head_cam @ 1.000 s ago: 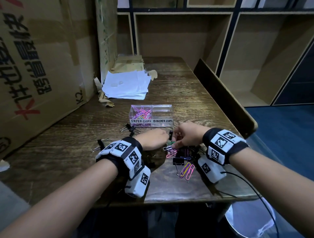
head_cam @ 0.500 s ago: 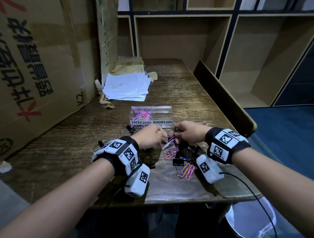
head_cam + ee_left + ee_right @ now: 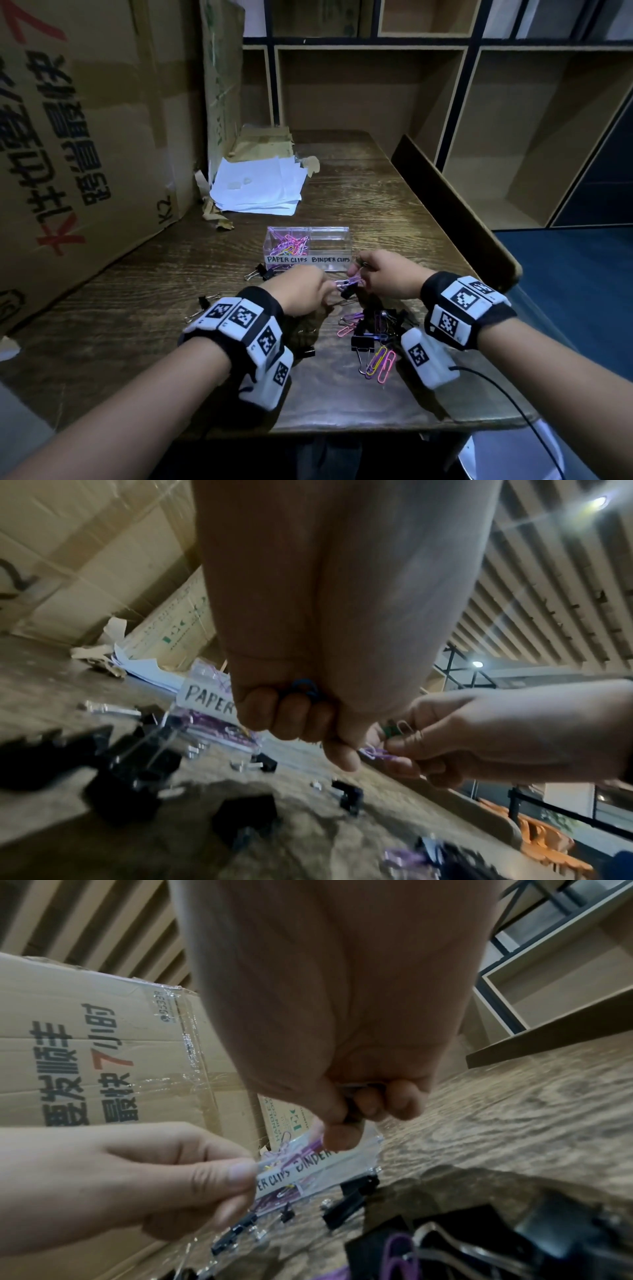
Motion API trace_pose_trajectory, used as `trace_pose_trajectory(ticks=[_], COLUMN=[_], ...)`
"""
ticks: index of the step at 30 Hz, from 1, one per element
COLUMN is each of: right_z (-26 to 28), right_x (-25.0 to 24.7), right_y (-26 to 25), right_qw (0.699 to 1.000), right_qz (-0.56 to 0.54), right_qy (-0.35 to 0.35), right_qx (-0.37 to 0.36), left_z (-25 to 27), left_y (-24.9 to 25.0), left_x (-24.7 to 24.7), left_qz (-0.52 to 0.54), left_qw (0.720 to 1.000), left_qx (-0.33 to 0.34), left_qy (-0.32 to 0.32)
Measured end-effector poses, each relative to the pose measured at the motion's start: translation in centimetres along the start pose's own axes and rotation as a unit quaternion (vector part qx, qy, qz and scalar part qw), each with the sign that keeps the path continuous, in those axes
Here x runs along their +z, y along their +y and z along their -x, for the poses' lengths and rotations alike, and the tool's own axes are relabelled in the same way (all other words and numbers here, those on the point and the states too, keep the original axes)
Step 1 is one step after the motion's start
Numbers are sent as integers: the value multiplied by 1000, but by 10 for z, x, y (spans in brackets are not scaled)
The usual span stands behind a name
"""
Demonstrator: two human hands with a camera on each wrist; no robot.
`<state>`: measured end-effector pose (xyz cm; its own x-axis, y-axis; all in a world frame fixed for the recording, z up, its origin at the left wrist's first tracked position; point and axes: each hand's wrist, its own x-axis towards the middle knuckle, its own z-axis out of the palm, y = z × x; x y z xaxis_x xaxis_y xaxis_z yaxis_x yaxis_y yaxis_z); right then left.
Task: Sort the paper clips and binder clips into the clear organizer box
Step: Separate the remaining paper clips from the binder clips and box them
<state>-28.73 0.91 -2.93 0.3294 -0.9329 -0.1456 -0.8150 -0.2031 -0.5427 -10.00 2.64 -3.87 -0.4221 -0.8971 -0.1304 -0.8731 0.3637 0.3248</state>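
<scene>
Both our hands pinch a tangle of clips above a wooden surface (image 3: 394, 205).

Nearest us lies a pile of loose clips (image 3: 373, 339). Above it, our left hand (image 3: 301, 291) and right hand (image 3: 387, 277), fingers curled, pinch purple paper clips (image 3: 347, 283) hooked to a black binder clip (image 3: 346, 293). Just beyond stands the clear organizer box (image 3: 330, 236), paper clips in its left compartment.

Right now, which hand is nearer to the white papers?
Left. The left hand is nearer to the papers, which lie far-left; the right hand is further right, before the box.
</scene>
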Motion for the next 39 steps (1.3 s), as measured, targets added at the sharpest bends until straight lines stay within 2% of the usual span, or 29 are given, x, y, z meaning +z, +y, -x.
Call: trace_pose_trajectory(ticks=[4, 7, 9, 11, 14, 19, 21, 23, 26, 31, 34, 36, 39], right_z=[-8, -26, -45, -64, -90, -112, -113, -112, -104, -78, -53, -34, -8], right_x=[-1, -5, -6, -5, 0, 6, 9, 10, 9, -3, -15, -21, -25], right_y=[-13, -33, -49, -66, -85, -99, -101, -99, -95, -79, -60, -47, -24], right_qw=[996, 993, 992, 993, 996, 997, 994, 992, 993, 991, 992, 992, 988], right_qz=[-61, -57, -33, -17, 27, 55, 80, 102, 95, 54, 75, 101, 144], right_qy=[61, 94, 99, 82, 41, -31, -49, -47, -35, 36, 33, 2, -32], right_qx=[-23, -51, -68, -82, -73, -51, -50, -53, -60, -119, -101, -78, -52], left_z=[7, 6, 3, -2, -10, -18, -22, -26, -27, -15, -4, 4, 11], left_y=[-5, -20, -35, -51, -72, -88, -87, -83, -75, -65, -54, -41, -17], left_x=[-26, -49, -62, -67, -65, -64, -66, -67, -67, -64, -65, -62, -46], left_qz=[4, -6, -29, -54, -63, 119, 183, 201, 175, 106, 87, 72, 20], left_qw=[998, 990, 981, 975, 976, 966, 959, 959, 966, 975, 978, 984, 997], left_qx=[13, -7, -25, -50, -103, -132, -142, -141, -130, -101, -73, -61, -20], left_qy=[54, 139, 190, 207, 179, 187, 164, 143, 137, 170, 174, 149, 71])
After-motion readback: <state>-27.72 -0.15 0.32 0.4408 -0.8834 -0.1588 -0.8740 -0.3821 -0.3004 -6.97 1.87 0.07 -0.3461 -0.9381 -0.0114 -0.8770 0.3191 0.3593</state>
